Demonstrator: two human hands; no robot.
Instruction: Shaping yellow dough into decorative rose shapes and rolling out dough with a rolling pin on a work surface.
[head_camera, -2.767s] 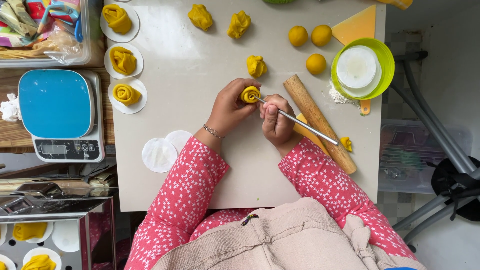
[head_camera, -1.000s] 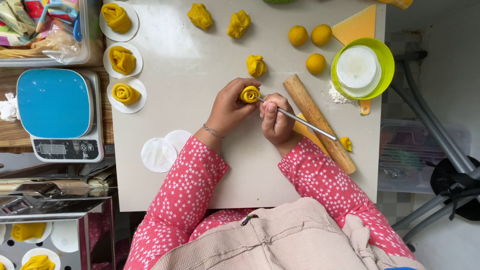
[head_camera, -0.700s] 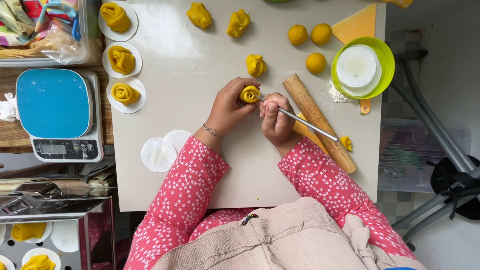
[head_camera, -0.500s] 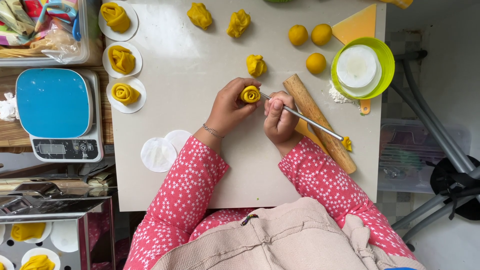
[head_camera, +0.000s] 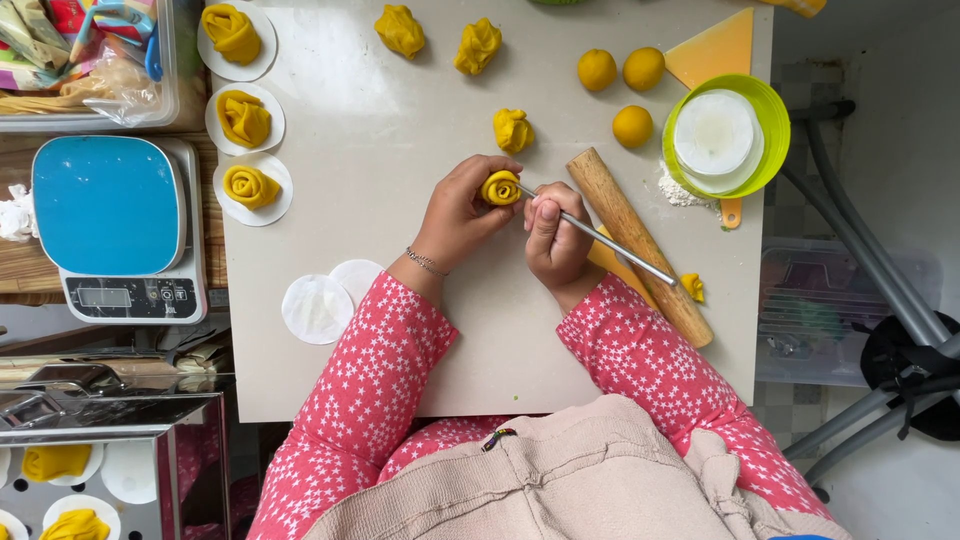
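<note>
Change: since the earlier frames your right hand (head_camera: 553, 240) has rolled a little, so the thin metal rod (head_camera: 598, 234) now lies flatter and its free end sits nearer the small dough scrap (head_camera: 692, 287); the left hand (head_camera: 462, 212) has hardly shifted.
Left grip: your fingers are curled round the yellow dough rose (head_camera: 500, 187), pinching it from below and the sides, lifted off the counter (head_camera: 380, 130).
Right grip: pressed together on the rod, pen-fashion, tip touching the rose's right edge.
Thing: the rose sits at the top of your left grip, just beside your right thumb.
Near the grip: wooden rolling pin (head_camera: 638, 245) just right of your right hand, under the rod; a folded dough piece (head_camera: 512, 130) just beyond the rose.
Further off: three dough balls (head_camera: 620, 88) and a green bowl (head_camera: 768, 130) beyond and right; three roses on paper discs (head_camera: 245, 118) well to the left.
Technique: judged best to keep the left pinch light, turn the rose rather than the rod, and press petals with shallow strokes.
</note>
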